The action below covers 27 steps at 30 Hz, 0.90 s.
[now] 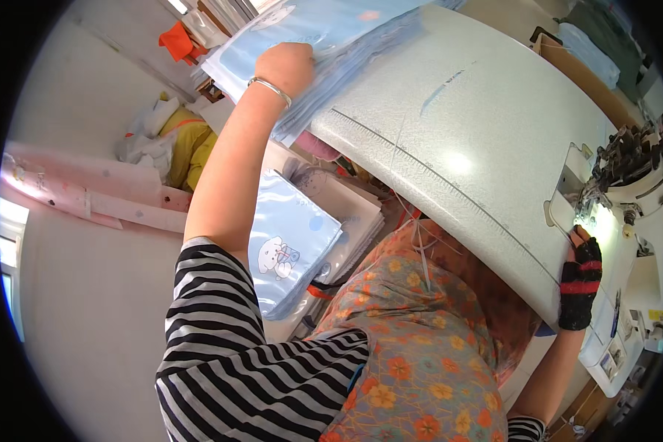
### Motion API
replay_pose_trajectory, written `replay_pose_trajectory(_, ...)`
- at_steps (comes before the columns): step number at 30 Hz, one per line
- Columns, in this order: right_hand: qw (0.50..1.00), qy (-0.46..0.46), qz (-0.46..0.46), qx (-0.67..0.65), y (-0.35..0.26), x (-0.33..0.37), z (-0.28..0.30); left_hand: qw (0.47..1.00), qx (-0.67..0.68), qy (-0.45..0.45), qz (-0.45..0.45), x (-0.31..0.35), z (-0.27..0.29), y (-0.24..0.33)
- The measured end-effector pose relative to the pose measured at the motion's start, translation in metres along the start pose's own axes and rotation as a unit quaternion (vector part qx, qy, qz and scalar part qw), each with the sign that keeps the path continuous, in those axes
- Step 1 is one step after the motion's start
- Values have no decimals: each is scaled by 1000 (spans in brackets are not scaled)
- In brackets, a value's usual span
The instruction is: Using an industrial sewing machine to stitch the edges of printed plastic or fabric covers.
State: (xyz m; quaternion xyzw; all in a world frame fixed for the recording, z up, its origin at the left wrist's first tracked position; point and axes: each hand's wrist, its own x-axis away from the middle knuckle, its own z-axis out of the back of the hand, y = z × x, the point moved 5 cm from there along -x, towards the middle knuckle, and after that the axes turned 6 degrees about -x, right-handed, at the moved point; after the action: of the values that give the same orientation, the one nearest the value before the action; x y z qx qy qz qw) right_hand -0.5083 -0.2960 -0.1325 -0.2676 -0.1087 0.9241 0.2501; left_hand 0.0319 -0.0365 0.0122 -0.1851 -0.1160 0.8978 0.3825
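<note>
My left hand (286,68), with a silver bangle at the wrist, is closed on the near edge of a light blue printed plastic sheet (331,22). Several such sheets lie in a layered pile over the far left end of the white table, their edges fanned out. The fingertips of this hand are hidden from view. My right hand (581,283), in a black fingerless glove with red stripes, lies on the table's right end. Its bare fingertips reach toward the lit needle area of a white sewing machine (644,199), and nothing shows in them.
A ruler strip (449,188) runs along the near edge of the white table (493,110). Below it at left sits another stack of blue printed plastic pieces (295,228). A yellow bundle (190,151) rests by the wall. At far right stands a cardboard box (586,81).
</note>
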Motion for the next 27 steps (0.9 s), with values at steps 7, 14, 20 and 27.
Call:
replay_pose_trajectory(7, 1000, 9, -17, -20, -12, -6, 11, 998, 50, -1, -47, -18, 2, -10)
replay_pose_trajectory(14, 999, 0, -41, -18, -9, -4, 6, 996, 77, -8, -54, -25, 5, -13)
replay_pose_trajectory(20, 999, -1, -23, -29, -19, -9, 10, 996, 50, 25, -65, -24, 19, -20)
replay_pose_trajectory(27, 998, 14, -57, -32, -14, 2, 11, 939, 95, 6, -330, 26, 91, 145)
